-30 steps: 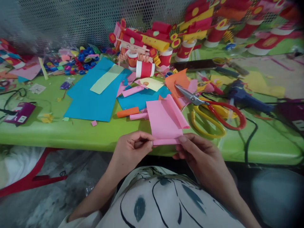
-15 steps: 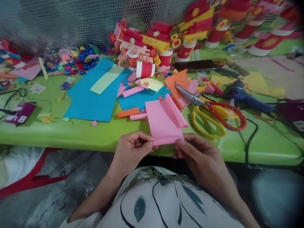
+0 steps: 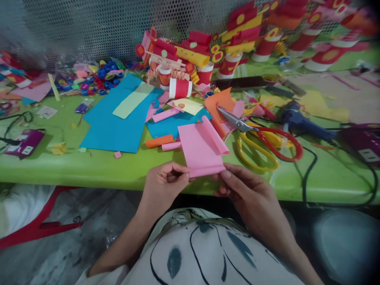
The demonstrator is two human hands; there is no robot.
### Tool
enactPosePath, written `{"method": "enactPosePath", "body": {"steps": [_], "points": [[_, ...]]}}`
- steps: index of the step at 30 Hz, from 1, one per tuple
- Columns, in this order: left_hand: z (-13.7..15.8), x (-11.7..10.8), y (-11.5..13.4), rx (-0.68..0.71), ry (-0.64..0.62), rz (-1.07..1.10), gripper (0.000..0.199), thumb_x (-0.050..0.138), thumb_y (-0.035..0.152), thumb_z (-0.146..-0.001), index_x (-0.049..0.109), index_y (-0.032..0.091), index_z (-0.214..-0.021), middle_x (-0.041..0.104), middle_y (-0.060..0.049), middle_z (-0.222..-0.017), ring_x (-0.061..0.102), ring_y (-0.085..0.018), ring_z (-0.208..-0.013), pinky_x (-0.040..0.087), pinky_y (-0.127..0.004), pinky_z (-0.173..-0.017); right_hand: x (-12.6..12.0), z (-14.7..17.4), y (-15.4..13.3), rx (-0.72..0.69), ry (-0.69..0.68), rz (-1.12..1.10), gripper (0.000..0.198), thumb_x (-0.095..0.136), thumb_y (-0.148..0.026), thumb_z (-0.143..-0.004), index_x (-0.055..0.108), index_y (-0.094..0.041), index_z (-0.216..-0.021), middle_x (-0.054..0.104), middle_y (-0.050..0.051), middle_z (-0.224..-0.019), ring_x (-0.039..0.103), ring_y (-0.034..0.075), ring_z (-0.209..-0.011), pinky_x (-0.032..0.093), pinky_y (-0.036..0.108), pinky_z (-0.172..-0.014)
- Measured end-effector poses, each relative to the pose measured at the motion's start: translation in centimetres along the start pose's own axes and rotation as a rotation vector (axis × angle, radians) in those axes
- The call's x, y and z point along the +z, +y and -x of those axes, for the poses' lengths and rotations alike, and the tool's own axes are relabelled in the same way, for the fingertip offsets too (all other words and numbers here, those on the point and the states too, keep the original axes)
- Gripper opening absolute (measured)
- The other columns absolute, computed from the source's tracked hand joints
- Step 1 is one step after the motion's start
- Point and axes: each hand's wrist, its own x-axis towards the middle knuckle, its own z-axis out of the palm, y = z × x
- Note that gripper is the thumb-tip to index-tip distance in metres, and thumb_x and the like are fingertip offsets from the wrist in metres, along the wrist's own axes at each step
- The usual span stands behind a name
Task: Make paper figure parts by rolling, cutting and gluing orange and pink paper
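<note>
Near the front edge of the green table, a sheet of pink paper [image 3: 199, 147] has its near edge rolled into a thin tube. My left hand [image 3: 166, 186] is closed, with thumb and fingers pinching the left end of that roll. The right end sits between the thumb and fingers of my right hand [image 3: 245, 188], also closed. Along the sheet's right side lies another pink roll [image 3: 215, 135]. Just beyond my left hand is an orange paper roll [image 3: 159, 141]. Scissors [image 3: 246, 127] with one red and one yellow handle rest right of the sheet.
Blue paper sheets [image 3: 114, 128] lie at the left, with a pale green strip [image 3: 133, 101] on top. Red and white cup figures [image 3: 180, 88] stand at the back. A blue glue gun [image 3: 305, 120] and its black cord [image 3: 305, 178] occupy the right. A purple box [image 3: 25, 142] is far left.
The rolled near edge of the pink paper looks slightly thicker. Both hands keep their pinch, the right one a little further left in view. The view has shifted slightly.
</note>
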Motion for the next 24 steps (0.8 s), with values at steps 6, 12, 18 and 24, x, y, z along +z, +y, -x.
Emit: {"method": "enactPosePath", "body": {"steps": [6,12,18,24], "points": [[-0.6,-0.5,0.1,0.02,0.025,-0.041,0.007,0.076,0.014,-0.079,0.079,0.018,-0.084,0.079,-0.001,-0.075,0.075,-0.012,-0.068,0.06,-0.016,-0.067,-1.2,2.4,-1.0,-0.055,-0.078,0.239,0.043,0.084,-0.042,-0.082,0.076,-0.033,-0.122,0.079,0.003,-0.102,0.068,0.012,-0.06,0.063,0.028,-0.06],[-0.9,-0.8,-0.4,0.021,0.04,-0.032,0.004,0.079,0.019,-0.08,0.079,0.019,-0.085,0.081,-0.001,-0.078,0.079,-0.015,-0.073,0.064,-0.018,-0.071,-5.8,5.5,-4.7,-0.286,0.245,0.56,0.027,0.082,-0.048,-0.081,0.082,-0.03,-0.101,0.072,0.0,-0.07,0.06,0.013,-0.053,0.05,0.024,-0.05],[-1.2,-0.2,-1.1,0.046,0.013,-0.023,0.008,0.081,0.024,-0.081,0.079,0.021,-0.088,0.082,-0.002,-0.082,0.08,-0.019,-0.076,0.065,-0.022,-0.073,-12.8,2.4,-10.1,-0.646,0.55,1.192,0.023,0.072,-0.04,-0.089,0.079,-0.025,-0.105,0.077,0.006,-0.083,0.066,0.019,-0.067,0.052,0.031,-0.062],[-1.0,0.8,-0.1,0.081,0.068,-0.051,0.009,0.08,0.023,-0.081,0.078,0.017,-0.087,0.081,-0.003,-0.078,0.079,-0.019,-0.076,0.063,-0.022,-0.071,-12.6,-0.5,-13.2,-0.772,0.46,1.471,0.025,0.061,-0.035,-0.093,0.077,-0.019,-0.103,0.078,0.012,-0.095,0.069,0.021,-0.077,0.051,0.033,-0.071]]}}
